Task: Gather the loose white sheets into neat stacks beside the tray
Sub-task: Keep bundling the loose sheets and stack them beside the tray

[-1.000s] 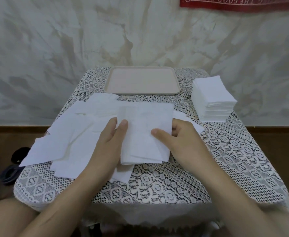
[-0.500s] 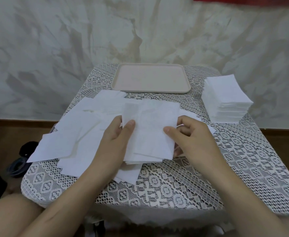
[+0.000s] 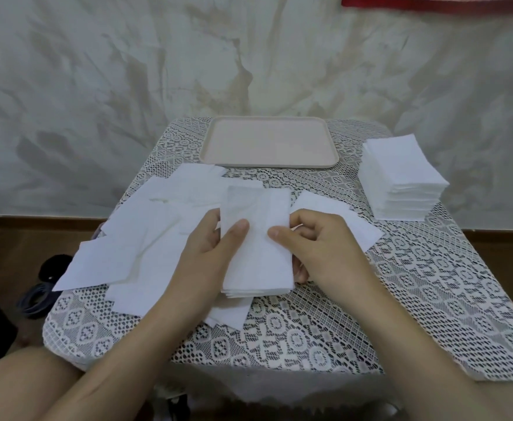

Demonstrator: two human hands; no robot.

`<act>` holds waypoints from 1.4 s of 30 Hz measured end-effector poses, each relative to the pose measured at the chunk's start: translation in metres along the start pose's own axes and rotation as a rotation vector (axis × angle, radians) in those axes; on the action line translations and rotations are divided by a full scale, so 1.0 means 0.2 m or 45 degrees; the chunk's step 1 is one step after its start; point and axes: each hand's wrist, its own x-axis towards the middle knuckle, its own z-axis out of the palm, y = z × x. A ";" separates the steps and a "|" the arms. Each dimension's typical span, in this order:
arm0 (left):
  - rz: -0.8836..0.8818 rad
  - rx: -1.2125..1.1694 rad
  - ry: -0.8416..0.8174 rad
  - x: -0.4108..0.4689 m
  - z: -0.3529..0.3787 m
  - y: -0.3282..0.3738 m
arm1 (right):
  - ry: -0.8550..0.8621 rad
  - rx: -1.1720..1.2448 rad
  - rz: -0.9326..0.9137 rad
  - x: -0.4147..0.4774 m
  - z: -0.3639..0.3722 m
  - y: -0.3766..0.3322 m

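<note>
Head view, single frame, noted from beside the table.

Left hand (image 3: 209,253): grasped the left edge of a small bundle of white paper sheets (image 3: 258,265), thumb laid over the top face, fingers tucked underneath and mostly hidden.

Right hand (image 3: 319,247): pinched the bundle's right edge, thumb on top, fingers curled behind the paper.

The bundle sat between the two hands. Its near edge was either touching or just above the white lace tablecloth (image 3: 309,329); I could not tell which. The top sheet curled a little at the far end.

To the left of the left hand, and partly under it, lay loose white sheets (image 3: 139,235), overlapping at mixed angles. One corner reached the table's edge. A single white sheet (image 3: 349,220) lay flat beyond the right hand, partly covered by its knuckles.

Beyond the right hand and further to its right stood a tall squared stack of white sheets (image 3: 401,183), well apart from the hand, with fairly even edges. Beyond both hands, at the far side of the table, was a beige rectangular tray with a low rim (image 3: 267,164). The stack stood near its right end without touching it.

Background: a mottled grey-white wall, with a strip of red cloth (image 3: 431,3) at the top. Dark objects on the brown floor (image 3: 45,284) showed to the left of the left forearm, too dim to identify.
</note>
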 end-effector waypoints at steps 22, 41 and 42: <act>0.207 0.015 -0.087 0.18 -0.19 0.13 | 0.103 0.171 -0.294 0.10 -0.01 -0.02; 0.128 -0.063 -0.105 0.15 -0.14 0.05 | -0.057 -0.022 -0.243 0.08 0.03 0.05; 0.129 -0.043 -0.099 0.15 -0.14 0.06 | -0.065 -0.064 -0.247 0.07 0.04 0.05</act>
